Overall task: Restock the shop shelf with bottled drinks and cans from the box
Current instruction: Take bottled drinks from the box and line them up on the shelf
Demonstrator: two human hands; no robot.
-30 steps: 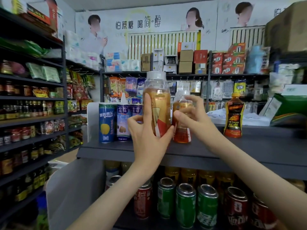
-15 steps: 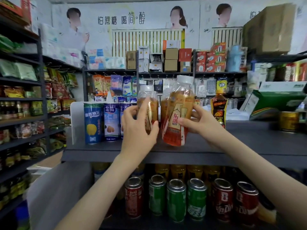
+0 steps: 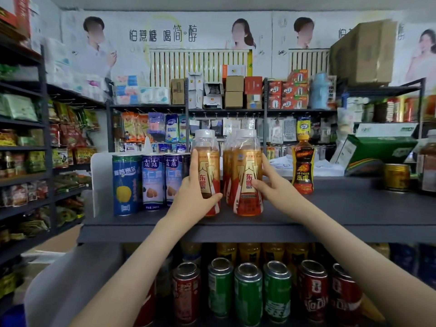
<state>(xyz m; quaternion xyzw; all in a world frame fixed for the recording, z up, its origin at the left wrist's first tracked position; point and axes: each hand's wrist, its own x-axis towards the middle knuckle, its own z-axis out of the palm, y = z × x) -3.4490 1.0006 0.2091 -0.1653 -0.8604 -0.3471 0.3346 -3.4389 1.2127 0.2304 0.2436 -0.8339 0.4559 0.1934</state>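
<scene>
Two orange drink bottles with clear caps stand upright near the front of the dark top shelf. My left hand grips the left bottle round its lower half. The right bottle is held at its side by my right hand, fingers curled round it. More of the same bottles stand close behind the right one. The box is out of view.
Three tall blue cans stand left of the bottles beside a white divider. A small orange-capped bottle and a gold can stand to the right. Green and red cans fill the shelf below.
Both bottles have come down from the air and from a tilt. They now stand upright on the shelf. My hands went down with them and still hold them.
</scene>
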